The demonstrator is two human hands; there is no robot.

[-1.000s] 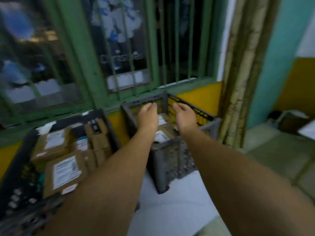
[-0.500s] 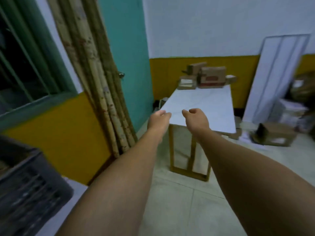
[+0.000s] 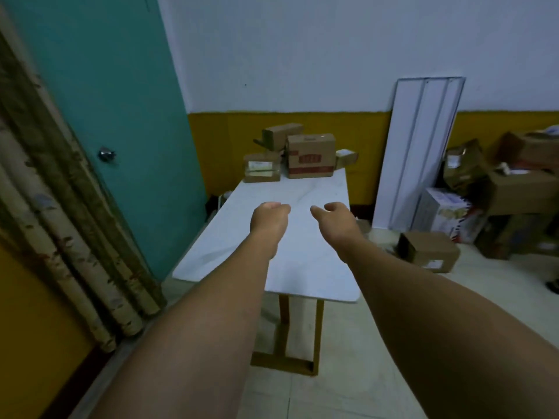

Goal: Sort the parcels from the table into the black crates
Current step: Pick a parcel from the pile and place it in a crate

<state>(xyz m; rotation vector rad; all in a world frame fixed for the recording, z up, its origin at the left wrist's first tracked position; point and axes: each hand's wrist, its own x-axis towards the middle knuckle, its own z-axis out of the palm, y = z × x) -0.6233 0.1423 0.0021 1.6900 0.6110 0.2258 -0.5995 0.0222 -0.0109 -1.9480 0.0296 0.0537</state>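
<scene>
A white table (image 3: 302, 261) stands ahead with several cardboard parcels at its far end by the wall: a large box with red print (image 3: 311, 155), a flat labelled box (image 3: 261, 172), a tilted box (image 3: 282, 136) on top and a small one (image 3: 347, 157) at the right. My left hand (image 3: 269, 220) and my right hand (image 3: 334, 217) reach forward over the table's middle, fingers loosely curled, holding nothing. The black crates are out of view.
A teal door (image 3: 115, 116) and patterned curtains (image 3: 60, 231) are on the left. A white panel (image 3: 420, 146) leans on the wall at right. Beyond it lie piled cardboard boxes (image 3: 514, 189), and one box (image 3: 428, 252) sits on the floor beside the table.
My view has swung right from the black crates by the window to the table. Both empty hands stay stretched forward, and the table is nearer than half a second ago.
</scene>
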